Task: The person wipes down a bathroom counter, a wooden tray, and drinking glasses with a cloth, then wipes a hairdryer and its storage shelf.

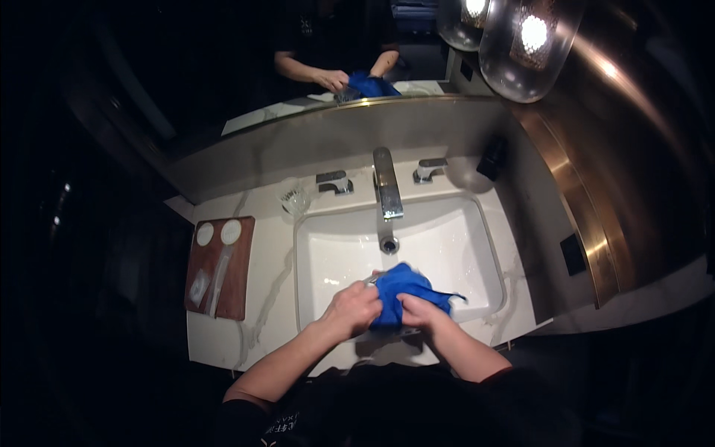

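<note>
Over the front part of the white sink basin [335, 246], my left hand [355, 308] is closed on a clear, glass-like object whose edge shows beside the fingers; the cloth hides most of it. My right hand [420, 313] grips a blue cloth [403, 282], its thumb on top. The cloth bunches between both hands, with one corner sticking out to the right. Behind them is the chrome faucet [387, 184], above the drain [389, 245].
A clear glass [294, 196] stands on the marble counter [268, 268], left of the chrome handle [336, 183]. Farther left, a brown tray [245, 279] bears round white items and packets. A dark bottle-like object [492, 158] is at the back right. Glass lamps [519, 67] hang above.
</note>
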Available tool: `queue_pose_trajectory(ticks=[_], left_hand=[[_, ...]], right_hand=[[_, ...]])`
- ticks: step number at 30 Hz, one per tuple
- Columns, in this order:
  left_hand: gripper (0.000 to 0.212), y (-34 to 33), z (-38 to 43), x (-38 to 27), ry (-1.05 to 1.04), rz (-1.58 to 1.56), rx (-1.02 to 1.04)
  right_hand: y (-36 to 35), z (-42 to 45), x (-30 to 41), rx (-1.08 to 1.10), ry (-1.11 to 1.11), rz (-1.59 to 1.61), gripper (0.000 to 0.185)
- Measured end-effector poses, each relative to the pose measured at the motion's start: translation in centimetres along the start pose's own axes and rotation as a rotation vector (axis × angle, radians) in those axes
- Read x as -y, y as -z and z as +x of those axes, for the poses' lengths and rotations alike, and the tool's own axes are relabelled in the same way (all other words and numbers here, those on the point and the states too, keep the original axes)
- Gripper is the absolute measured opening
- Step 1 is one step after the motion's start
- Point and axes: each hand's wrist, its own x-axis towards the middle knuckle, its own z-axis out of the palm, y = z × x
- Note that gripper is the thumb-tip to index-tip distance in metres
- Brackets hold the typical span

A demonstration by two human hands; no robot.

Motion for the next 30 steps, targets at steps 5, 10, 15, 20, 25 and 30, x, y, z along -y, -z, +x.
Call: queue_pose_trajectory(ticks=[5,10,15,20,25,30], left_hand=[[0.036,-1.1,-1.4,1.3,0.0,-0.273,-0.345],[0.049,-4.0,-3.0,1.9,0.737,-0.96,0.188],[0.042,0.9,-7.0,4.7,0.761,-1.681,-0.073],[0.04,-0.9,-3.6,5.0,0.459,-1.57,-0.49],[0.043,-2.3,-1.9,6.5,1.019,-1.839,-0.486],[0.049,-0.8,-3.2,4.4,0.824,-1.356,-0.259]], right_hand=[[-0.7,1.5,-1.0,0.155,0.427,-0.005,0.034],[-1.7,-0.6,1.8,0.346,0.364,0.134,0.032],[-2.2,-2.9,5.7,-0.048,0.71,-0.758,0.046],[-5.3,0.2,2.6,-0.121,0.713,-1.004,0.032],[-6.7,1.1,-0.1,0.21,1.572,-1.716,0.033],[-6.1,-0.8,1.4,0.044,1.366,-1.349,0.028]])
